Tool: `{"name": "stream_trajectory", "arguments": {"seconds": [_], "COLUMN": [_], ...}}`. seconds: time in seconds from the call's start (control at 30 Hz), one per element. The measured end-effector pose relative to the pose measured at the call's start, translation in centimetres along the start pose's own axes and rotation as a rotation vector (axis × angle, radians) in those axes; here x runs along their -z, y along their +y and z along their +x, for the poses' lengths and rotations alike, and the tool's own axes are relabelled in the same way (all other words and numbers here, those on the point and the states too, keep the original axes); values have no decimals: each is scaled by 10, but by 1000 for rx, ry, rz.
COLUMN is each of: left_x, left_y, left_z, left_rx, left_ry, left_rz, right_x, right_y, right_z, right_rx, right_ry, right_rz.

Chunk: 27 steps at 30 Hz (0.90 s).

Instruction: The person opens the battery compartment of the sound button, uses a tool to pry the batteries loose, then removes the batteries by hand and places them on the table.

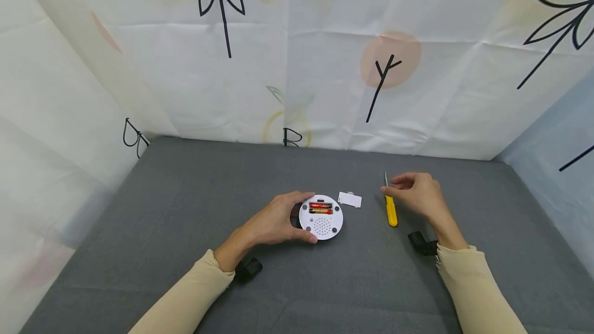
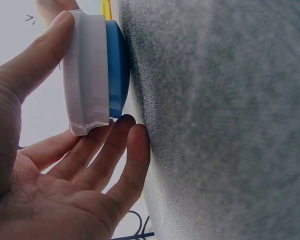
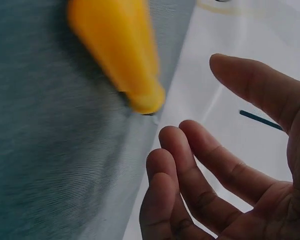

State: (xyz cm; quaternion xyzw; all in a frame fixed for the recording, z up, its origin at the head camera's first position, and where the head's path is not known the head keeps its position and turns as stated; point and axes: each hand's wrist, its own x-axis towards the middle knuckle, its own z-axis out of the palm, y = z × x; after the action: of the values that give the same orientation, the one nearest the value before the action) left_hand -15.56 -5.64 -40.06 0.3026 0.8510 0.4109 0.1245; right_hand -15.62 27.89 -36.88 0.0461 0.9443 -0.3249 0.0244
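Observation:
My left hand grips a round white device by its left edge, thumb on the near side and fingers on the far side. Its underside faces up, with small speaker holes, dark feet and an uncovered compartment holding two red batteries. In the left wrist view the white casing has a blue part towards the table. My right hand hovers beside a screwdriver, fingers loosely bent and holding nothing. The yellow handle appears apart from those fingers in the right wrist view.
A small white battery cover lies on the grey cloth-covered table, between the device and the screwdriver. Pale patterned fabric stands behind the table and at both sides.

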Motion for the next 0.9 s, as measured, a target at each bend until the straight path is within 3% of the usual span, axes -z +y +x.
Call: {"name": "stream_trajectory", "arguments": {"seconds": [0.27, 0.9], "left_x": [1, 0], "left_y": [0, -1], "left_z": [1, 0], "left_rx": [-4, 8], "left_ry": [-2, -6], "left_rz": [9, 8], "right_x": [-7, -15], "right_y": [6, 7], "right_z": [-6, -6], "right_rx": [-58, -123], "right_ry": [-12, -46], "right_rz": [-93, -163]}}
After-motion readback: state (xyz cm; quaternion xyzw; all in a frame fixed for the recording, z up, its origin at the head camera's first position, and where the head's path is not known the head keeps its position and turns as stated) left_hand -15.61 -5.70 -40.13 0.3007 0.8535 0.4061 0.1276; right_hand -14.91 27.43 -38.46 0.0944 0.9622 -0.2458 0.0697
